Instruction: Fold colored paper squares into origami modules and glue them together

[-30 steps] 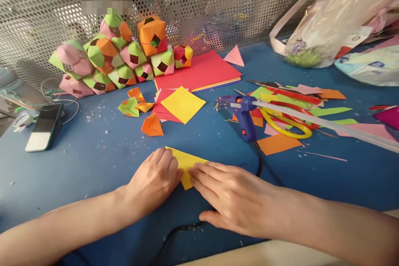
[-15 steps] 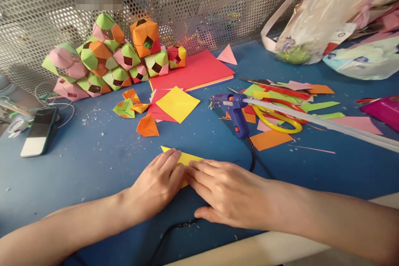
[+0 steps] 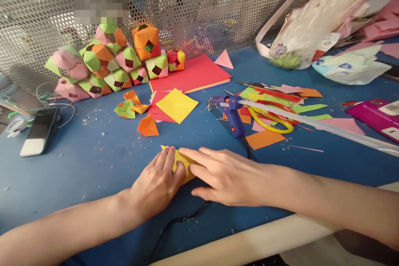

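Observation:
A sheet of yellow paper (image 3: 187,178), folded, lies on the blue table in front of me. My left hand (image 3: 158,181) grips its left part, fingers together and thumb bent against it. From the right, my right hand (image 3: 226,176) rests outstretched fingers on the upper edge of the sheet, its thumb apart on the table side. Both hands cover much of the paper. Just beyond lies a flat yellow square (image 3: 177,106) on red paper (image 3: 158,110), beside small folded orange pieces (image 3: 148,126) and a green and orange one (image 3: 124,109).
A blue glue gun (image 3: 232,114) with a long glue stick lies right of centre, its black cord running under my arm. Behind it are scissors (image 3: 274,120) and paper scraps. Folded paper balls (image 3: 99,60) stack against the mesh panel. A phone (image 3: 40,132) lies left.
My right hand has shifted up and slightly left, its fingers now more spread along the fold. My left hand stays nearly in place. The camera view has shifted slightly.

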Available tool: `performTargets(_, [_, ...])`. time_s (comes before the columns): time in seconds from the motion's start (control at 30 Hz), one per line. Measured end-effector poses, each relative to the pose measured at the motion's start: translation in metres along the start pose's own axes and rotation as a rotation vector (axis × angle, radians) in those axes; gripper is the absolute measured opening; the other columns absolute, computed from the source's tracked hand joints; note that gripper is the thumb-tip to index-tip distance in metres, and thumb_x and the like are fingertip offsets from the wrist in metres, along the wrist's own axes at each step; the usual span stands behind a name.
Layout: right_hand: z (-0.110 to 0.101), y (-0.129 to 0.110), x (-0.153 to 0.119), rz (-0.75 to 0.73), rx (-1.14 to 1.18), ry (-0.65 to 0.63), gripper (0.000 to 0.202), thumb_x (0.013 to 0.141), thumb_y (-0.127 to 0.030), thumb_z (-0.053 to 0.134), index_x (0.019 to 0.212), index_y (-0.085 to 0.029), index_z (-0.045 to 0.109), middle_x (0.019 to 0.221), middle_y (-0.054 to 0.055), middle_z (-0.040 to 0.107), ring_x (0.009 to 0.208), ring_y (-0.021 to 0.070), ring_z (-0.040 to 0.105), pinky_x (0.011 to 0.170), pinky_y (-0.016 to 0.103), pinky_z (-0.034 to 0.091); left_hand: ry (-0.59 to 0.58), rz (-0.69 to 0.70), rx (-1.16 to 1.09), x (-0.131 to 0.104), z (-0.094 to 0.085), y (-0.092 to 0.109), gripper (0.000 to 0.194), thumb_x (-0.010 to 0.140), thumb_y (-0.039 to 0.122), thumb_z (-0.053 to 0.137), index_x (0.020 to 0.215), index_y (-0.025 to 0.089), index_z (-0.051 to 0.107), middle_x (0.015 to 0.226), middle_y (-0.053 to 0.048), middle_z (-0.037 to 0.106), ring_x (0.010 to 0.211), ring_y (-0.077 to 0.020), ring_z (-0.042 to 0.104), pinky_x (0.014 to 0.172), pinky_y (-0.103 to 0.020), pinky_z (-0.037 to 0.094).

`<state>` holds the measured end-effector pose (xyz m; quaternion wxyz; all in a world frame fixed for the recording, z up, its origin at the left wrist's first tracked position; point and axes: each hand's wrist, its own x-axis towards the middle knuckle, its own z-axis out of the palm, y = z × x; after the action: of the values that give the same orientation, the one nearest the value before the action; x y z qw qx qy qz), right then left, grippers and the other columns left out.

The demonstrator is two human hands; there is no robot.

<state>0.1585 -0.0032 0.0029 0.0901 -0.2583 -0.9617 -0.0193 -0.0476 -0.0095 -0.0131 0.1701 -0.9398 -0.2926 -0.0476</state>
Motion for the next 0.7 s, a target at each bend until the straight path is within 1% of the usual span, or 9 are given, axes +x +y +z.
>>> performTargets(0.03, [0.001,0.001,0.001,-0.003,-0.010,0.005,0.038,0.088,-0.043,0.050,0.100,-0.009,0.062,0.134,0.020,0.045,0.092,0.0249,0.058,0.069,0.038,0.052,-0.006,0.001,0.006,0.000,0.000,0.000,0.018,0.088,0.014,0.037,0.100,0.009,0.051,0.116,-0.025,0.059,0.111,-0.0324,0.058,0.086,-0.045,0.054])
performTargets(0.1, [0.003,0.004,0.006,-0.023,-0.023,-0.002,0.037,0.088,-0.042,0.049,0.096,-0.009,0.062,0.134,0.020,0.046,0.090,0.0249,0.058,0.068,0.038,0.052,-0.014,0.006,0.014,0.001,-0.001,0.000,0.021,0.086,0.013,0.038,0.103,0.008,0.051,0.115,-0.026,0.059,0.110,-0.0335,0.058,0.087,-0.047,0.053])
performTargets(0.17, [0.003,0.007,0.014,-0.047,-0.027,-0.019,0.036,0.089,-0.041,0.047,0.090,-0.009,0.062,0.124,0.020,0.055,0.084,0.0242,0.058,0.066,0.038,0.051,-0.013,0.004,0.021,0.000,-0.002,0.000,0.024,0.085,0.013,0.038,0.105,0.007,0.051,0.114,-0.026,0.060,0.108,-0.0341,0.059,0.087,-0.047,0.052])
performTargets(0.23, [0.002,0.008,0.019,-0.067,-0.022,-0.040,0.036,0.091,-0.040,0.043,0.089,-0.010,0.061,0.112,0.018,0.062,0.079,0.0234,0.057,0.064,0.037,0.050,-0.009,-0.005,0.026,0.000,-0.001,0.000,0.024,0.085,0.012,0.039,0.105,0.007,0.051,0.114,-0.026,0.060,0.108,-0.0344,0.060,0.086,-0.047,0.053])
performTargets(0.33, [0.000,0.008,0.018,-0.066,-0.045,-0.064,0.037,0.091,-0.042,0.045,0.096,-0.009,0.060,0.105,0.018,0.063,0.081,0.0237,0.057,0.062,0.035,0.048,-0.007,-0.004,0.033,-0.001,0.000,-0.001,0.021,0.085,0.013,0.042,0.101,0.008,0.052,0.115,-0.027,0.059,0.107,-0.0354,0.060,0.085,-0.047,0.053])
performTargets(0.43, [-0.001,0.006,0.005,-0.054,-0.121,-0.053,0.039,0.090,-0.044,0.046,0.101,-0.008,0.058,0.107,0.019,0.061,0.086,0.0243,0.055,0.064,0.034,0.047,0.006,0.005,0.048,0.000,0.000,-0.002,0.016,0.085,0.015,0.044,0.097,0.008,0.053,0.113,-0.028,0.060,0.105,-0.0361,0.061,0.081,-0.047,0.054])
performTargets(0.5, [-0.002,0.006,-0.008,-0.049,-0.166,-0.054,0.040,0.091,-0.045,0.043,0.101,-0.009,0.057,0.109,0.019,0.060,0.087,0.0238,0.054,0.067,0.034,0.045,0.014,0.016,0.052,0.001,-0.001,-0.003,0.014,0.086,0.015,0.045,0.094,0.008,0.054,0.111,-0.029,0.061,0.104,-0.0363,0.061,0.080,-0.048,0.054])
performTargets(0.57, [-0.006,0.007,-0.021,-0.045,-0.185,-0.068,0.040,0.092,-0.046,0.040,0.098,-0.010,0.057,0.108,0.017,0.060,0.085,0.0226,0.054,0.068,0.035,0.043,0.017,0.025,0.052,0.002,-0.001,-0.003,0.013,0.086,0.015,0.046,0.091,0.008,0.054,0.110,-0.030,0.061,0.103,-0.0367,0.062,0.079,-0.048,0.054])
performTargets(0.7, [-0.012,0.008,-0.043,-0.024,-0.208,-0.096,0.036,0.090,-0.046,0.044,0.090,-0.013,0.059,0.099,0.013,0.063,0.077,0.0207,0.053,0.069,0.034,0.039,0.048,0.036,0.061,0.001,0.001,-0.005,0.012,0.085,0.017,0.049,0.090,0.008,0.055,0.110,-0.030,0.061,0.101,-0.0365,0.062,0.079,-0.048,0.054])
